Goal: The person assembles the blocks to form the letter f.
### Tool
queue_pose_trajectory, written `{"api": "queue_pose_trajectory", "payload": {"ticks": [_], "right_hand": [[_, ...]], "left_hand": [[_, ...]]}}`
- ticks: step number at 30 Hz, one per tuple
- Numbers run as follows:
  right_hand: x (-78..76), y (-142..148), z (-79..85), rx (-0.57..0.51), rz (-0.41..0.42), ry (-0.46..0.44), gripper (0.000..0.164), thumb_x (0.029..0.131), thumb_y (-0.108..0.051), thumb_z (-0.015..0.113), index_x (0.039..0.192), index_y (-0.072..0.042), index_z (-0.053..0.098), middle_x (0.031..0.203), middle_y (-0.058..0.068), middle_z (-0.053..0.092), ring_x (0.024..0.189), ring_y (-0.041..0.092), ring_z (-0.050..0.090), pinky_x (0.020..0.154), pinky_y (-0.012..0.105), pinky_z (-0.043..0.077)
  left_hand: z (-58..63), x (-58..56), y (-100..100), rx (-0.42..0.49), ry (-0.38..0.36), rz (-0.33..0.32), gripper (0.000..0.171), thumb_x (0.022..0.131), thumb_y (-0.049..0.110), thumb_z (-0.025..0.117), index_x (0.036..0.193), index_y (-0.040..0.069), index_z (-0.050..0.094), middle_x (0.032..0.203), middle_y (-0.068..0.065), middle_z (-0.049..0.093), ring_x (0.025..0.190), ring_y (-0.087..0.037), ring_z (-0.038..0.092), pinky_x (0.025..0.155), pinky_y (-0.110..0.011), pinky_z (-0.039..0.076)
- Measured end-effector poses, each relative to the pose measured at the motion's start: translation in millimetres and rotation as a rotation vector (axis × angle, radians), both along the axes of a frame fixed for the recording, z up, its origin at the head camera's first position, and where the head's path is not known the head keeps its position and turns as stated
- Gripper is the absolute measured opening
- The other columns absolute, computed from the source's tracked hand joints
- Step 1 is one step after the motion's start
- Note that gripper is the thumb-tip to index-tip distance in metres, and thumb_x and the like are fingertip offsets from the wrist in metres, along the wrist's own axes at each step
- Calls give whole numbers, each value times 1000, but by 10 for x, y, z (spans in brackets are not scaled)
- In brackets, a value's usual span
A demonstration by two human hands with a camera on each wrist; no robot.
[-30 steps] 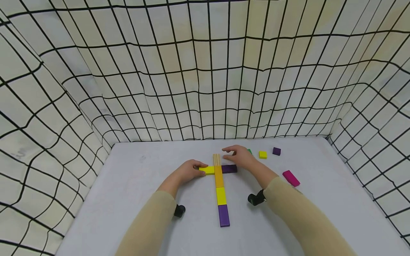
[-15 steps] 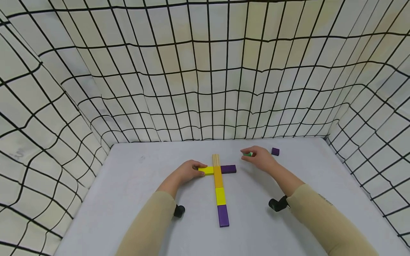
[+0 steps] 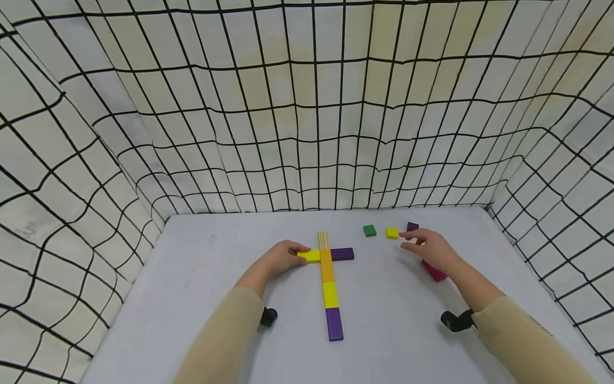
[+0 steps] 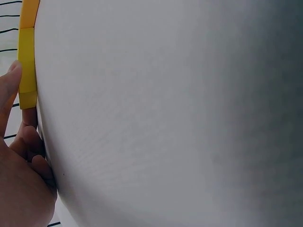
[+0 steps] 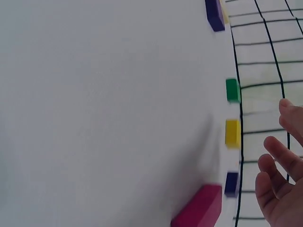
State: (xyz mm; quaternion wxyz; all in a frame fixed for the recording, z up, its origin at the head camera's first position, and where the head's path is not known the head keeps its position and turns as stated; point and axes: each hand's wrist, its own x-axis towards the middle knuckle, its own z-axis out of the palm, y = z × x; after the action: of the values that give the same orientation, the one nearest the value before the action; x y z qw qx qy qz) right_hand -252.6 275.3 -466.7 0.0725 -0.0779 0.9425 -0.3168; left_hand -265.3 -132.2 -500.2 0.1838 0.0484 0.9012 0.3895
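My left hand (image 3: 281, 258) pinches the outer end of a yellow block (image 3: 313, 256), thumb on one side and fingers on the other in the left wrist view. That block's inner end meets an orange block (image 3: 326, 265). Below the orange one, a yellow block (image 3: 330, 295) and a purple block (image 3: 334, 324) continue the column. Pale wooden strips (image 3: 323, 240) top it, and a dark purple block (image 3: 342, 254) forms the right arm. My right hand (image 3: 431, 248) hovers with parted fingers and nothing between them, near a small purple block (image 3: 412, 226) and a small yellow block (image 3: 392, 233).
A small green block (image 3: 369, 230) lies left of the small yellow one. The magenta block (image 3: 434, 271) is partly hidden under my right hand; it shows whole-sided in the right wrist view. Black netting (image 3: 331, 160) over pale walls encloses the white table (image 3: 192, 298) on the back and sides.
My right hand has moved rightward from beside the pale strips, past the small green and yellow blocks, uncovering them. The left hand has stayed on the yellow block.
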Motion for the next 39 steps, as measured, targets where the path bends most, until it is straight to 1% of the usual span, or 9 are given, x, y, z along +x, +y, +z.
{"api": "queue_pose_trajectory", "payload": {"ticks": [4,10,14,18,24,29,33,36,39], "right_hand": [[62,199,-12,-1,-25,-38,49,94,-34,68,137,-11,61,124,17,58,101,28,51,71,30,48],[150,426,-29,-1,-43,-97,52,95,-34,67,140,-10,57,127,20,56,96,27,50,69,32,47],[181,534,-46,0,-27,-151,58,94,-36,67,143,-9,53,126,20,55,100,29,49,71,33,46],[183,622,-75,15,5,-205,63,93,-38,68,144,-6,50,119,18,55,102,31,48,72,34,46],[188,684,-128,35,61,-263,65,91,-38,71,143,-4,50,111,12,58,100,28,51,76,35,48],[226,710,-167,12,72,-275,63,91,-32,72,142,-1,51,108,11,59,96,26,52,74,35,49],[246,725,-195,6,73,-263,60,91,-27,72,140,0,52,105,10,59,94,25,52,73,34,49],[251,715,-193,-1,71,-251,58,90,-26,72,138,1,53,105,12,58,94,27,52,73,34,50],[261,691,-172,-8,47,-252,56,89,-25,74,136,-1,55,108,15,58,96,29,53,74,34,51]], "left_hand": [[1,-4,-2,-6,-1,1,29,91,26,72,121,29,72,133,-4,58,118,-25,51,107,-48,39],[3,-1,-9,-7,-8,8,29,91,26,73,120,30,72,133,-4,58,117,-25,51,106,-48,39],[4,-3,-13,-7,-6,3,30,91,26,72,121,29,72,133,-4,58,116,-25,51,106,-47,39],[15,-3,-14,-11,-7,10,30,91,26,73,120,29,72,132,-3,59,115,-25,51,106,-47,39],[45,16,-14,-2,-2,3,29,91,25,72,121,28,72,131,-4,59,116,-26,51,106,-49,39],[33,15,-14,3,1,-9,29,92,25,72,120,28,73,131,-4,60,118,-26,51,107,-49,38],[21,4,-6,-4,2,-16,29,91,25,72,120,28,73,130,-4,60,117,-26,52,106,-50,38],[24,3,-2,-4,2,-11,29,91,25,73,120,28,73,129,-4,60,115,-25,52,106,-49,39],[23,5,-2,2,2,-13,29,91,25,72,120,27,72,129,-4,60,115,-25,52,105,-49,39]]}}
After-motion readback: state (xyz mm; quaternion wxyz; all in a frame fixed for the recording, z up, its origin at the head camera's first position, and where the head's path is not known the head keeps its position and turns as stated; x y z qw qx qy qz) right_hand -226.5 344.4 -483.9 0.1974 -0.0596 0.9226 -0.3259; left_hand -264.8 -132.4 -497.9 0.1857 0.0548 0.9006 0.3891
